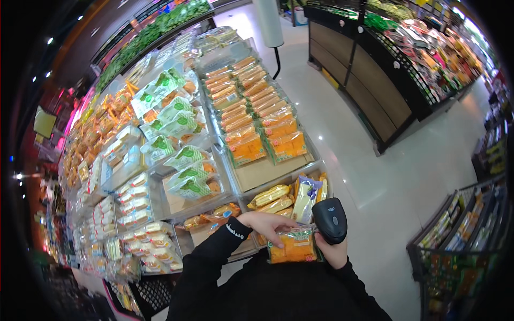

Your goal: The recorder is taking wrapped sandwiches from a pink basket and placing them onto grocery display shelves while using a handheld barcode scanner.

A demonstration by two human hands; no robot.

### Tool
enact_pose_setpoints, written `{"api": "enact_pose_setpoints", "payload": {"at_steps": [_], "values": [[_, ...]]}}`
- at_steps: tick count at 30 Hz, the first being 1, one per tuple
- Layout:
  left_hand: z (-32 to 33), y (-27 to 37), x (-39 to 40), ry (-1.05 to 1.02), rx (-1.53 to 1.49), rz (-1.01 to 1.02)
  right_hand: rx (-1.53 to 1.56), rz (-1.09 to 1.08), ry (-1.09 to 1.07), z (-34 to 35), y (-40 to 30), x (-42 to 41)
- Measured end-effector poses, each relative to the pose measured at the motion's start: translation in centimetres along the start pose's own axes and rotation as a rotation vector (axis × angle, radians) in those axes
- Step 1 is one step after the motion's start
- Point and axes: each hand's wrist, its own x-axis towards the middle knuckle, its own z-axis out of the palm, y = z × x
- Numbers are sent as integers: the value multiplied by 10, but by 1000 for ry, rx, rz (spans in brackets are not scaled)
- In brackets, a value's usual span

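Observation:
My left hand (267,225) grips a clear-wrapped pack of orange-brown bread (295,248) from its upper left, close to my body. The pack lies tilted, with printing towards its top edge. At its right side, my right hand (334,252) holds a black handheld barcode scanner (330,220), and my fingers there touch the pack's edge. Just beyond the hands, a tray section holds long yellow-wrapped bread rolls (271,196) and a purple-and-white packet (307,198). Similar orange packs (287,144) stand in two rows on the display behind.
Green-and-white bagged breads (182,120) fill trays left of the rows, with wrapped sandwiches (134,200) further left. A black-sided produce stand (377,84) stands across the tiled aisle (341,140). A wire rack of packets (453,224) is at the right. A white post (268,24) rises behind the display.

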Motion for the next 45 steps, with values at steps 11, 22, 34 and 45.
{"api": "enact_pose_setpoints", "payload": {"at_steps": [11, 22, 34, 45], "values": [[-23, 65, 4, 637, 273, -84, 46, -57, -191, -65, -15, 77], [-101, 58, -49, 1057, 1019, -849, 115, 28, -319, -88, -18, 73], [-121, 19, -40, 1262, 940, -923, 99, 63, -276, -108, -24, 57], [-28, 24, -14, 1649, 1191, -318, -2, 141, -565, -92, -16, 51]]}}
